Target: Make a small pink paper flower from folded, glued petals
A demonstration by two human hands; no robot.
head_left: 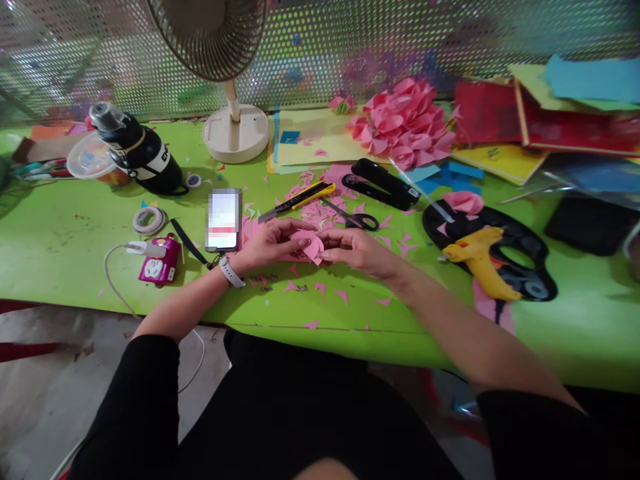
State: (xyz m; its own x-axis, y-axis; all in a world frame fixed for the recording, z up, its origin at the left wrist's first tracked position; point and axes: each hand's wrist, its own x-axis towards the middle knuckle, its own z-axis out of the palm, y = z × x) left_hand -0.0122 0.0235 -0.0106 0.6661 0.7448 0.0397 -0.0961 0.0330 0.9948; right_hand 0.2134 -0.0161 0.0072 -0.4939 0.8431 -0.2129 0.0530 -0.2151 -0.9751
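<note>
Between my two hands is a pink paper petal piece (314, 248), curled and held over the green table. My left hand (273, 241) pinches its left side, with the thumb on the paper. From the other side, my right hand (353, 249) grips its right edge between thumb and fingers. Just beyond the hands lie a yellow and black box cutter (300, 200), a pair of scissors (357, 217) and a black stapler (383, 185), among pink paper scraps (320, 212). A heap of pink paper flowers (405, 123) sits farther back.
A phone (223, 220) lies left of my hands, near a tape roll (149, 220) and a purple plug adapter (161, 261). A fan (235, 133) and black bottle (145, 157) stand behind. At right, a yellow glue gun (483, 263) rests on a black tray (537, 267).
</note>
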